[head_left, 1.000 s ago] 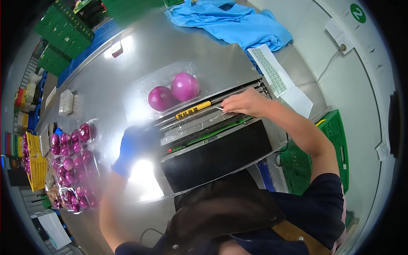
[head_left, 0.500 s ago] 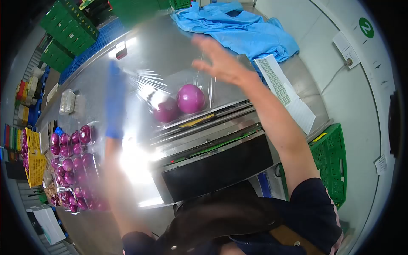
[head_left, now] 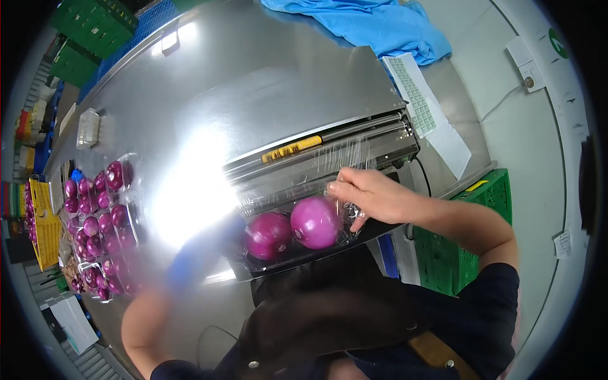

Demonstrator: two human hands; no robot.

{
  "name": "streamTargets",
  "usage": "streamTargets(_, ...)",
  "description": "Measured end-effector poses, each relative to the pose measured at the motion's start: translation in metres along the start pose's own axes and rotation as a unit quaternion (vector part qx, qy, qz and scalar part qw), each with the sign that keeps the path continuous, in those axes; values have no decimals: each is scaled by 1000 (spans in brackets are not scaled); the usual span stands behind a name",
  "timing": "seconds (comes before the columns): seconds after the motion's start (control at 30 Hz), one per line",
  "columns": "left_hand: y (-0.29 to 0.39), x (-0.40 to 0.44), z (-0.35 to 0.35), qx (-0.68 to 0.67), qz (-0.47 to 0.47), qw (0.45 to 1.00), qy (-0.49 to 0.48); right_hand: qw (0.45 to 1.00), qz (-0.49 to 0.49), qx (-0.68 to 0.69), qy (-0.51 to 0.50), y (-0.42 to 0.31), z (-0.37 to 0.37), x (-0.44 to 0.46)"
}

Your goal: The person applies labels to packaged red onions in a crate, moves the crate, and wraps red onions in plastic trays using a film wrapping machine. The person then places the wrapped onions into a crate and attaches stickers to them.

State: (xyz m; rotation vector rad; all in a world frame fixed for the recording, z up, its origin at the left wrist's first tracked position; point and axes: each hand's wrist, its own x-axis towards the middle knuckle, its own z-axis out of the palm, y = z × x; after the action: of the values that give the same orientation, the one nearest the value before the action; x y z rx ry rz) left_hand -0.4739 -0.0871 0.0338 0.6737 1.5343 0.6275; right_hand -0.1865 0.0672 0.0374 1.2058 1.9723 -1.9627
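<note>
Two red onions (head_left: 315, 222) sit side by side under clear film (head_left: 345, 152) above the dark plate (head_left: 266, 272) at the front of a wrapping machine. My right hand (head_left: 373, 197) is at the right end of this pack, its fingers closed on the crumpled clear film. My left hand (head_left: 206, 247), in a blue glove, is at the pack's left end. Motion smears its fingers, so their grip does not show. Film stretches from the pack back toward the machine's rollers (head_left: 380, 130).
Packed red onions (head_left: 101, 221) stand in rows on the left, near a yellow crate (head_left: 47, 221). A clear punnet (head_left: 88, 130) lies behind them. A yellow strip (head_left: 292, 149) rests along the machine. Label sheets (head_left: 415, 95), blue cloth (head_left: 380, 25) and a green crate (head_left: 443, 266) are on the right.
Both hands have come down toward my body. The wrapped onions have moved from the steel top to above the dark front plate. My right hand has closed on the film.
</note>
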Motion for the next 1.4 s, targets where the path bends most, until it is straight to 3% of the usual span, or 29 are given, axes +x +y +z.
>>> streamTargets(0.03,-15,5,5,-6,-17,1000,20,1000,2,19,12,17,7,5)
streamTargets(0.1,-49,17,16,36,57,996,57,998,33,43,38,31,21,1)
streamTargets(0.17,-56,16,49,68,154,969,178,990,-50,-18,131,56,37,0)
streamTargets(0.2,-71,19,58,185,243,917,256,979,-92,-45,179,69,45,2)
streamTargets(0.27,-73,24,74,177,310,868,344,912,-191,-162,325,80,55,2)
streamTargets(0.37,-80,28,83,174,315,835,416,870,-227,-122,420,95,63,12)
streamTargets(0.43,-105,21,58,194,297,845,400,834,-241,-148,473,101,57,18)
streamTargets(0.47,-120,20,46,202,286,850,393,836,-232,-72,491,104,55,14)
streamTargets(0.5,-131,23,40,99,271,849,442,849,-187,-134,476,105,44,2)
streamTargets(0.53,-127,10,32,-37,213,893,395,857,-140,-193,457,101,35,-14)
streamTargets(0.57,-117,-8,28,8,158,913,375,848,-187,-158,470,95,35,-23)
streamTargets(0.6,-113,-24,25,55,101,929,353,888,-127,-161,411,101,33,-33)
streamTargets(0.67,-193,-32,-4,238,116,929,260,947,-6,-157,281,121,26,-59)
streamTargets(0.73,-174,-42,15,129,-97,972,172,957,89,-131,243,149,43,-73)
streamTargets(0.77,-222,-37,14,380,150,909,85,960,121,-106,229,176,58,-71)
streamTargets(0.8,-219,-34,27,138,-182,967,109,962,151,-82,214,200,74,-68)
streamTargets(0.83,-194,-31,60,183,-97,975,75,963,173,-49,201,212,94,-61)
streamTargets(0.87,-229,-20,67,107,-104,987,60,963,192,-19,189,220,114,-46)
streamTargets(0.93,-270,1,86,-39,-126,990,41,958,22,-199,206,242,162,-11)
streamTargets(1.0,-262,11,112,-134,-138,981,36,958,-165,49,229,228,180,12)
streamTargets(1.07,-241,16,127,-192,-117,974,33,972,-164,103,130,209,177,8)
streamTargets(1.17,-197,13,138,-233,-65,970,18,904,-88,417,-17,140,176,-18)
streamTargets(1.2,-181,14,140,-235,-44,971,0,923,-238,303,-18,119,168,-25)
streamTargets(1.27,-151,15,147,-229,-4,972,-48,884,-263,366,-123,85,150,-38)
streamTargets(1.3,-140,14,152,-214,15,973,-82,921,-291,226,-126,91,152,-38)
streamTargets(1.4,-113,5,172,-145,68,967,-198,941,-335,-23,-30,105,132,-63)
